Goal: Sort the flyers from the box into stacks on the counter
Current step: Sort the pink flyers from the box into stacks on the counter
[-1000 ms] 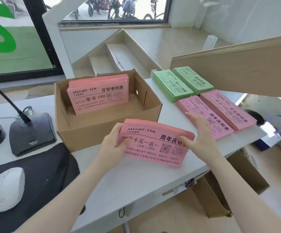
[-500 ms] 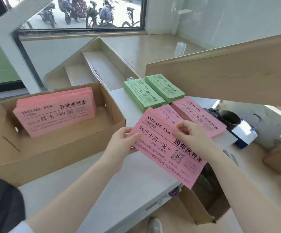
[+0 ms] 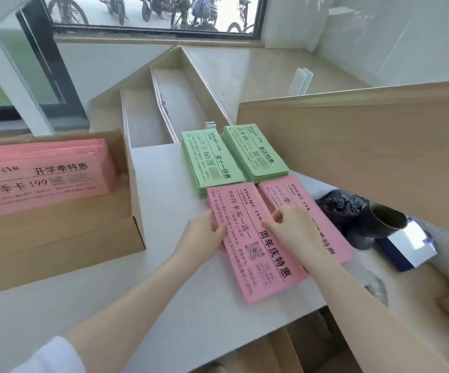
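four flyer stacks on the white counter (image 3: 164, 265), center frame: two green stacks (image 3: 211, 164) (image 3: 255, 153) above, two pink below. left hand (image 3: 204, 234) pinches the left edge of the near pink stack (image 3: 255, 243); right hand (image 3: 293, 230) rests on its right side, fingers curled at the edge. second pink stack (image 3: 323, 211) just right. one cardboard box (image 3: 56, 238), left of frame, holds one bundle of pink flyers (image 3: 40, 173).
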A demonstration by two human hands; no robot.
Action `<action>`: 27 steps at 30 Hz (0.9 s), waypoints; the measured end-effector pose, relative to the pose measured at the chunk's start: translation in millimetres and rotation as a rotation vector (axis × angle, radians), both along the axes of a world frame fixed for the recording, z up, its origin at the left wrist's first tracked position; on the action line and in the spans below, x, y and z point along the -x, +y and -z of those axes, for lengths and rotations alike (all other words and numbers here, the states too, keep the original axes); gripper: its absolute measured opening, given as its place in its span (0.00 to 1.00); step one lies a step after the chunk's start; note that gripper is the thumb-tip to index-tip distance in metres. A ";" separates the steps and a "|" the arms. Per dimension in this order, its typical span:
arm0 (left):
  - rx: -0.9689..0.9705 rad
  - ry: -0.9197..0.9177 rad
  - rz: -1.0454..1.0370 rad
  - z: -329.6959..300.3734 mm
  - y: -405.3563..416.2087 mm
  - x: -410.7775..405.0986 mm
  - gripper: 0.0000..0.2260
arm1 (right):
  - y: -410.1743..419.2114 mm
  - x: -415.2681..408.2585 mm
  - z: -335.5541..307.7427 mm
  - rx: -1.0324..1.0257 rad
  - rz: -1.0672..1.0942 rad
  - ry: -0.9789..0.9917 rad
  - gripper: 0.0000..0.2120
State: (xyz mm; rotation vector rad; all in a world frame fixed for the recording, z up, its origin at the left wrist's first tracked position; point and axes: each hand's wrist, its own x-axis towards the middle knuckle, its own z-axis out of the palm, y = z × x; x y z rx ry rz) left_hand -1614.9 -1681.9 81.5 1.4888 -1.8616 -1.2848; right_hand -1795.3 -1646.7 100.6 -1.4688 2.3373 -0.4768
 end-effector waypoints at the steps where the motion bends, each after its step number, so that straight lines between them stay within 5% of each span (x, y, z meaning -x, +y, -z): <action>1: -0.002 -0.051 -0.011 3.5 -0.9 2.2 0.07 | -0.6 1.5 1.4 -0.018 -0.033 0.046 0.11; 5: 0.057 -0.158 -0.078 6.1 1.8 7.1 0.11 | -1.8 5.4 3.4 0.013 -0.134 0.188 0.13; 7: 0.016 0.016 -0.142 4.6 7.2 11.8 0.10 | -4.6 5.5 2.5 0.051 -0.168 0.222 0.14; 9: -0.106 0.265 -0.208 6.2 9.0 19.3 0.10 | -11.5 3.7 1.0 0.043 -0.193 0.109 0.16; 13: -0.244 0.485 -0.307 23.0 0.6 35.7 0.30 | -30.0 -0.8 0.0 -0.130 -0.167 -0.293 0.20; 19: -0.318 0.593 -0.369 19.6 -1.0 53.0 0.28 | -31.9 1.2 10.6 -0.120 -0.078 -0.563 0.07; 23: -0.319 0.614 -0.418 29.1 -2.8 51.8 0.29 | -24.1 0.1 4.6 -0.081 -0.079 -0.670 0.09; 27: -0.322 0.694 -0.404 27.5 20.7 46.1 0.20 | 3.1 4.4 2.7 -0.121 -0.114 -0.667 0.12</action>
